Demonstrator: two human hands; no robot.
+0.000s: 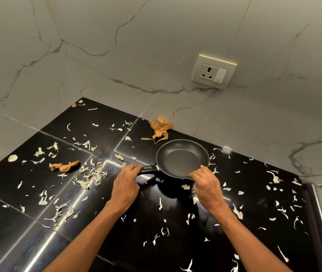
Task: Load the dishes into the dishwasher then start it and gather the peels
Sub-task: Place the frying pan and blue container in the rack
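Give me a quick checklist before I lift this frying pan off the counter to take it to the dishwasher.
1. Left hand on the handle: ok, fingers curl round it.
2. Right hand steadying the frying pan: ok, fingers pinch the near rim.
3. Pan empty: ok, nothing shows inside.
4. Peels clear of the pan: not ok, the orange peel pile lies right behind its far rim and white peel scraps cover the black counter around it.
5. Underside clean: cannot tell, hidden.
6. Dishwasher open and ready: cannot tell, out of view.
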